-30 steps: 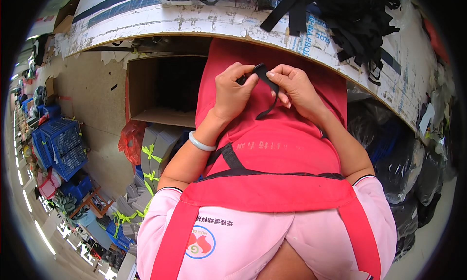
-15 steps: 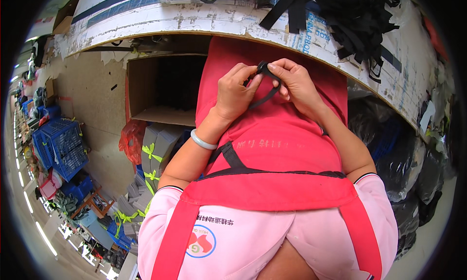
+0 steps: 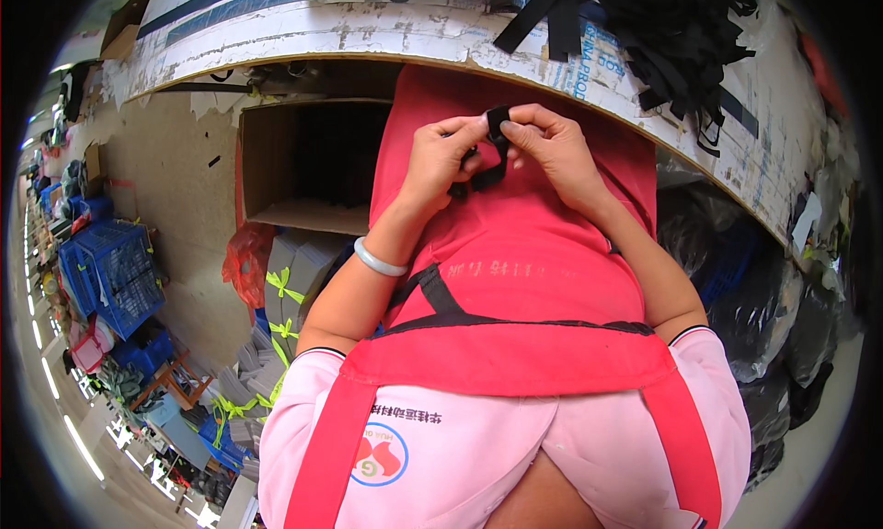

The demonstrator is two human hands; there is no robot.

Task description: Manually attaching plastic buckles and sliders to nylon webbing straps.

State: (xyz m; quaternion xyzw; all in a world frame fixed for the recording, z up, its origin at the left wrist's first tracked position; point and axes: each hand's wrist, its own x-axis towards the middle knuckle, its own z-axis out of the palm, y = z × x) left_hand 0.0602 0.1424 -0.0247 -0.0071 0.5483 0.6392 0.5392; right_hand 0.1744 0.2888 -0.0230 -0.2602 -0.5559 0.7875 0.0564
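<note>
Both of my hands are raised over my red apron (image 3: 543, 299), close to the table's front edge. A black webbing strap (image 3: 498, 124) is stretched between them, its upper part pinched from both sides. My left hand (image 3: 443, 161) has thumb and fingers closed on the strap, and a dark part pokes out beneath its fingers. My right hand (image 3: 552, 152) grips the other side of the strap between thumb and fingertips. The strap's lower part loops down against the apron below the fingers. Whether a buckle sits within the left fingers is hidden.
A worn white table (image 3: 386, 46) curves across the far side, with a heap of black straps (image 3: 681, 41) on its right. An open cardboard box (image 3: 267, 166) stands under it. Blue crates (image 3: 120, 271) are at left; black plastic bags (image 3: 754, 317) lie at right.
The strap has turned so its flat face shows between my fingertips, and its loose part now loops lower. My left hand's fingers have curled in more.
</note>
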